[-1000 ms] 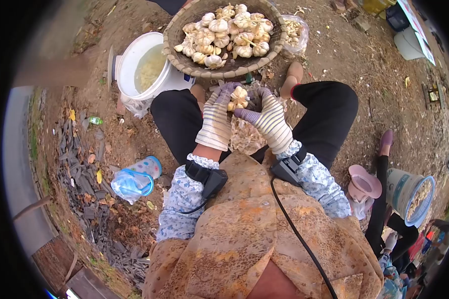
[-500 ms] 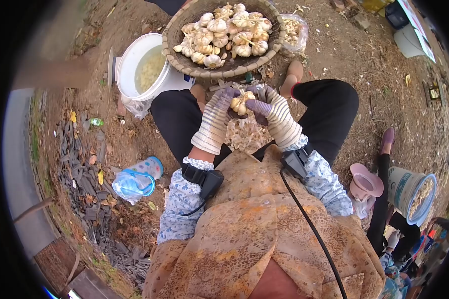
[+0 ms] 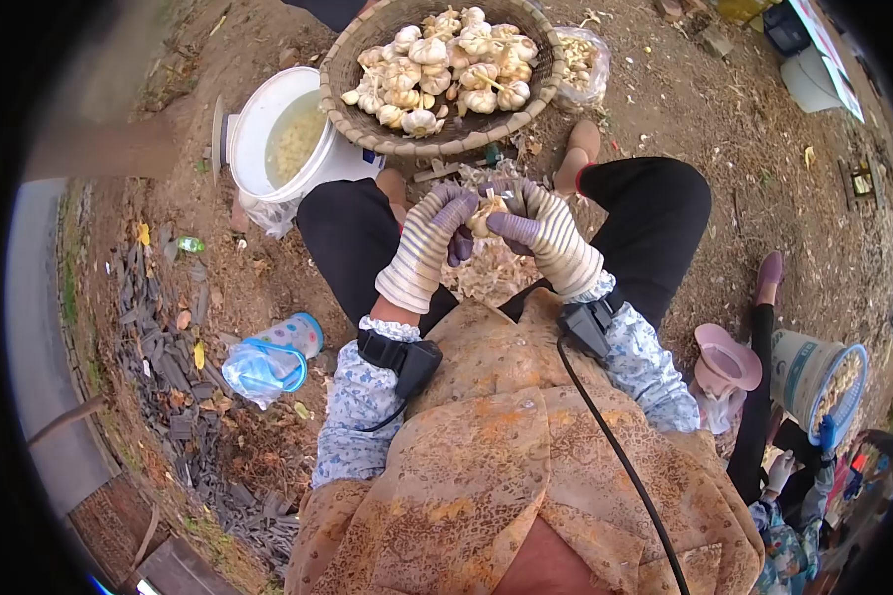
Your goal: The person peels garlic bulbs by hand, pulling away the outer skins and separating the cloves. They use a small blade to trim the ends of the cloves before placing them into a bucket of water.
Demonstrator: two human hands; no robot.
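A garlic bulb [image 3: 483,218] is pinched between my two hands above the ground between my knees. My left hand [image 3: 429,236], in a striped glove with purple fingertips, closes on the bulb's left side, fingers curled. From the other side, my right hand [image 3: 548,233], gloved alike, grips the bulb with its thumb across the front. Part of the bulb is hidden by fingers. Below the hands lies a pile of garlic skins [image 3: 488,273]. Just beyond them a woven basket [image 3: 437,147] holds several whole garlic bulbs [image 3: 429,52] and loose cloves.
Left of the basket stands a white bucket [image 3: 253,129] with pale cloves in water. A clear bag of cloves [image 3: 580,64] sits to its right. A blue-rimmed container [image 3: 288,342] lies at left. Another person's leg [image 3: 759,387], a pink hat [image 3: 727,359] and a bucket [image 3: 799,367] are at right.
My hands have turned the garlic bulb and cover more of it; the left fingers have curled downward. At lower right, the other person's blue-gloved hand has come up to the bucket rim.
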